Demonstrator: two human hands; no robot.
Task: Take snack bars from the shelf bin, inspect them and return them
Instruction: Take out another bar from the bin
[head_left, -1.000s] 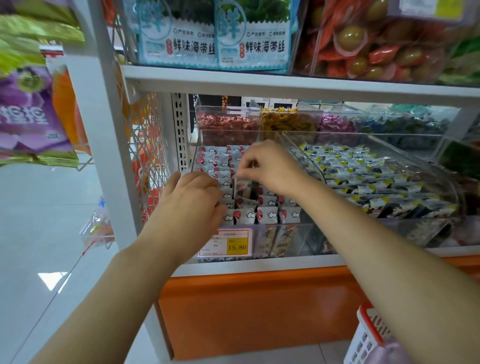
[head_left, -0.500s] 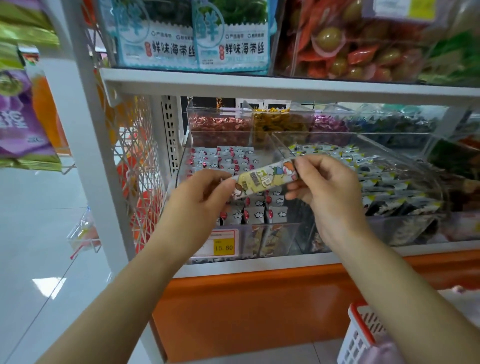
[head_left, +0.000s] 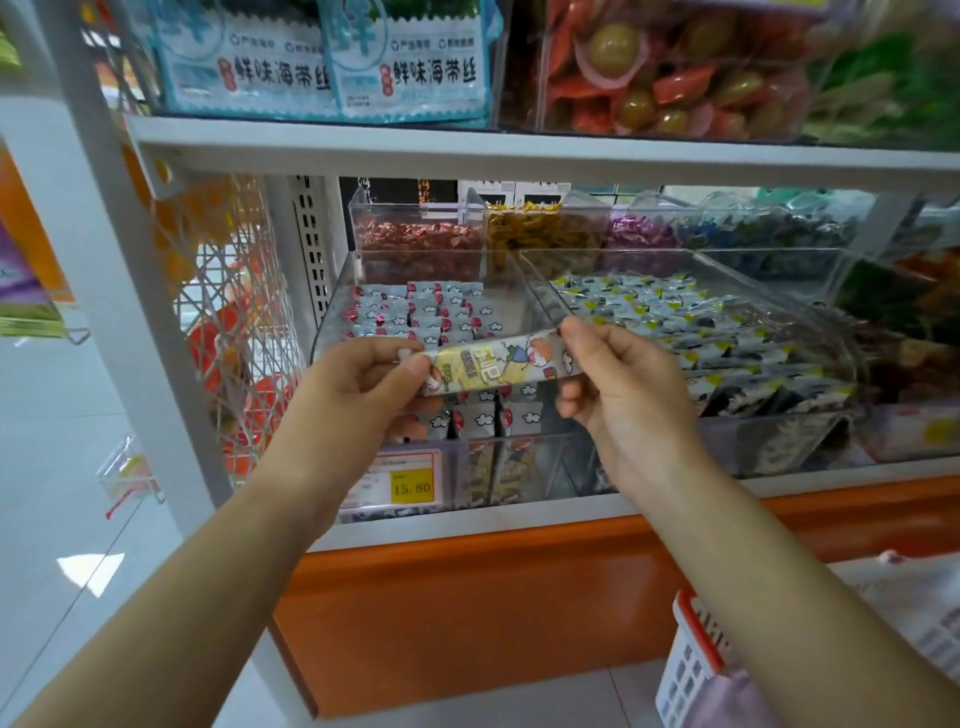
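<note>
Snack bar long axis crosswise, above bin; left hand and right hand each pinch one end; bin straight ahead below.

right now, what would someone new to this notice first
First the bar at centre, held crosswise between the left hand and right hand, each grip pinching one end in front of the clear bin of small packets. Next comes the yellow 15.80 tag on the bin's front, then the orange base under the shelf.
</note>
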